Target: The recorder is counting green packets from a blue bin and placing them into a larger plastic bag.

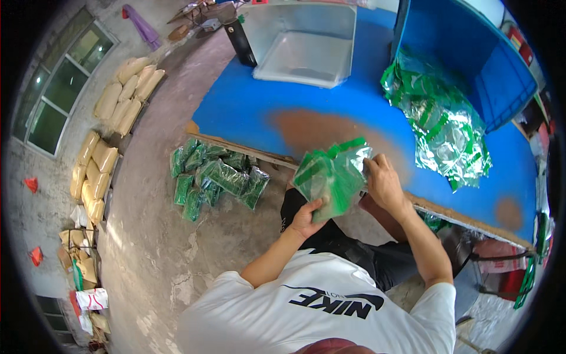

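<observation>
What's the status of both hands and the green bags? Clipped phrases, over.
Left hand grips green bags low; right hand at their right edge. Bags fanned out. Loose bag pile on blue table, apart from both hands; no obstruction seen.

We see a loose sheaf of clear plastic packets with green panels (330,180), its pieces fanned unevenly and overlapping, shiny and crinkled toward the right. It is held up at the near edge of the table (242,109), our left hand (308,217) gripping its near end, our right hand (384,182) at its right side.
</observation>
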Available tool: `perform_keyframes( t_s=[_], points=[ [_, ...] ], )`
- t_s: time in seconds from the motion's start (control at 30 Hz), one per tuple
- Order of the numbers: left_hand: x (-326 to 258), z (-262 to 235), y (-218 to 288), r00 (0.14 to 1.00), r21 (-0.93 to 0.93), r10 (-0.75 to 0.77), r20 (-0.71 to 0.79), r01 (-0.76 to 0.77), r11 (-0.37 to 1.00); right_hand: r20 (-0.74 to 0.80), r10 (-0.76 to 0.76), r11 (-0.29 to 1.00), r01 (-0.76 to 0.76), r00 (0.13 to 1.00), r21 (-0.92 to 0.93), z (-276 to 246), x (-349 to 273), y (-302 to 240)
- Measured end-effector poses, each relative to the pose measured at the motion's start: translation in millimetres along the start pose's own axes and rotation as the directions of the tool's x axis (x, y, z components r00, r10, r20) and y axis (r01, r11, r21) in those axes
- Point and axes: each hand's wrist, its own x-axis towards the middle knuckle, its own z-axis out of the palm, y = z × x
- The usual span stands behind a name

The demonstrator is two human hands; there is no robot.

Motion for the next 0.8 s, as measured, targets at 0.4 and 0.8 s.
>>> perform_keyframes(
  t_s=[0.4, 0.8],
  points=[
    [-10.7, -14.8, 28.6, 0.969, 0.092, 0.152, -0.196, -0.136, 0.986, -0.528, 0.014, 0.928, -0.208, 0.849, -0.309, -64.5, 28.6, 139.5],
    [-5.5, 12.0, 21.7, 0.999, 0.115, -0.031, -0.018, 0.033, 0.993, -0.357, 0.472, 0.806, -0.559, 0.806, -0.195, 1.6, 17.1, 100.9]
  ],
)
